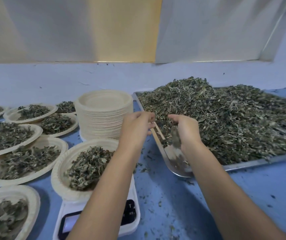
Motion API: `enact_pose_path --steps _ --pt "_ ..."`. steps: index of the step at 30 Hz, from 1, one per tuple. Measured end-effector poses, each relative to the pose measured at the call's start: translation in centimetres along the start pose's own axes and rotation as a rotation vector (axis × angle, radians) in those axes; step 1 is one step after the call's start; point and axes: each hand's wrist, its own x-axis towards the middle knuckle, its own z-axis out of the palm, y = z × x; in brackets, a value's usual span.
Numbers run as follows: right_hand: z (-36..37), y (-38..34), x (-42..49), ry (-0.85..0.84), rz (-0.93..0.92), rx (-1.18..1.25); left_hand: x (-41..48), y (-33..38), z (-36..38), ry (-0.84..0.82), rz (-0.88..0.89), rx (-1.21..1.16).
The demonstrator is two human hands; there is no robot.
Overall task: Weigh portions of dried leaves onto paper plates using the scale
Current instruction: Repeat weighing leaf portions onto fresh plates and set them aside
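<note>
Grey-green dried leaves (234,122), cream paper plates (104,116), blue table (173,205), white scale (97,220)

Soft, even light; slight motion blur; wide-angle bending at edges.

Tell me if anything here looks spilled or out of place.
Leaf crumbs lie scattered loose on the blue table between the scale and the metal tray, likely spilled while portioning. Nothing else stands out.
</note>
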Motion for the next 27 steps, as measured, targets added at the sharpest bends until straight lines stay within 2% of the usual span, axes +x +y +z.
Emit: enact_pose_path --steps 4,7,10,12,16,20,27 --pt "0.2 0.3 -0.4 0.051 -0.105 0.009 0.0 0.0 -0.1 -0.006 0.005 -0.012" --pt "0.4 0.3 -0.9 0.011 -0.16 0.122 0.1 -0.2 -0.3 -0.003 0.0 -0.02" --pt "0.7 -0.1 -1.5 -0.037 -0.234 0.051 0.1 -0.3 -0.5 0.001 -0.003 -0.034" --pt "1.1 -0.5 -1.8 -0.081 -0.276 0.113 0.1 -0.3 -0.6 0.003 0.004 -0.036" --pt "2.2 -1.2 -3.4 -0.142 -0.296 0.304 0.1 -0.3 -1.0 0.01 0.015 -0.049" --pt "3.5 -1.7 -4.8 -0.242 -0.314 0.337 -0.2 -0.1 -2.3 0.027 0.049 -0.059" --pt "6.7 -2.1 -7.3 -0.305 -0.219 0.46 -0.7 0.5 -5.8 0.064 0.092 -0.037"
